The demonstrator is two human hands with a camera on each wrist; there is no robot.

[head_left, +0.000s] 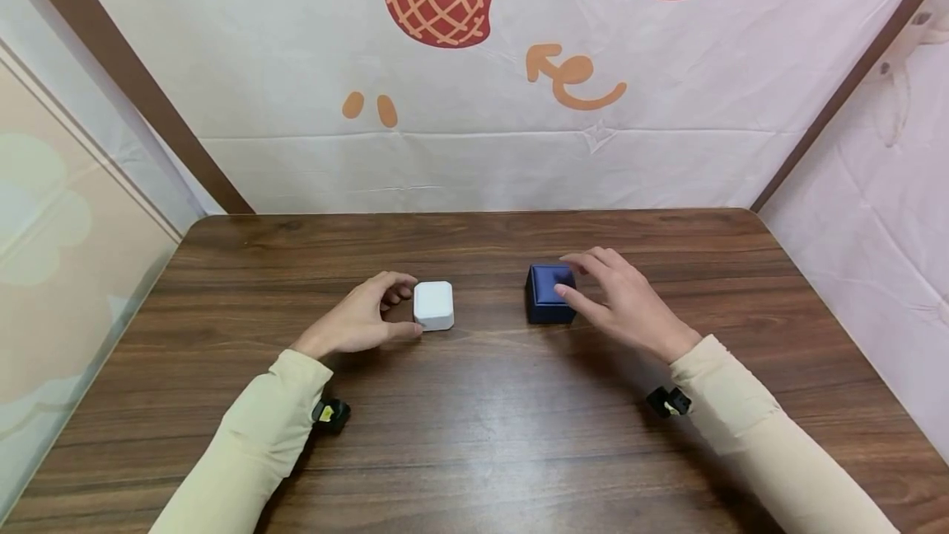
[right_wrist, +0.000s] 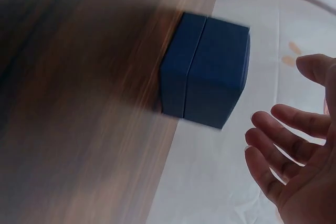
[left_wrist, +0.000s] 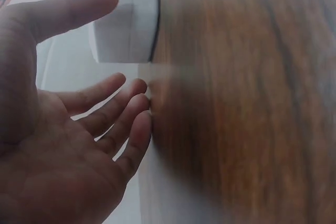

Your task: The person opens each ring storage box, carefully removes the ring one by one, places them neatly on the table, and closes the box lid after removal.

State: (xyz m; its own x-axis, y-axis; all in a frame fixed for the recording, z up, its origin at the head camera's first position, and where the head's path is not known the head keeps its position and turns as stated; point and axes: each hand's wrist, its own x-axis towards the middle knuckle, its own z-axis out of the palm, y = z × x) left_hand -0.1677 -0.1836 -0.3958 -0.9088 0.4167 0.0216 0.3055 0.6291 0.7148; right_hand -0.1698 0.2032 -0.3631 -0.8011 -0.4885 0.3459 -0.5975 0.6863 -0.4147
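A small white box [head_left: 433, 306] with rounded corners sits on the wooden table. At its left side is my left hand [head_left: 361, 313], thumb and fingers spread apart with a gap between them. In the left wrist view the white box [left_wrist: 127, 19] stands beyond the fingertips, the thumb overlapping it. To the right on the table is a dark blue box [head_left: 550, 295], its lid seam showing in the right wrist view. My right hand [head_left: 619, 299] hovers at its right side, fingers loosely bent; in the right wrist view these fingers [right_wrist: 286, 135] stand apart from the blue box [right_wrist: 207, 69].
The brown wood-grain table [head_left: 474, 419] ends at a white printed cloth [head_left: 474, 163] hanging behind it. A small black device [head_left: 331, 414] is on the left wrist, and another black device [head_left: 669, 402] on the right. Cream sleeves cover both forearms.
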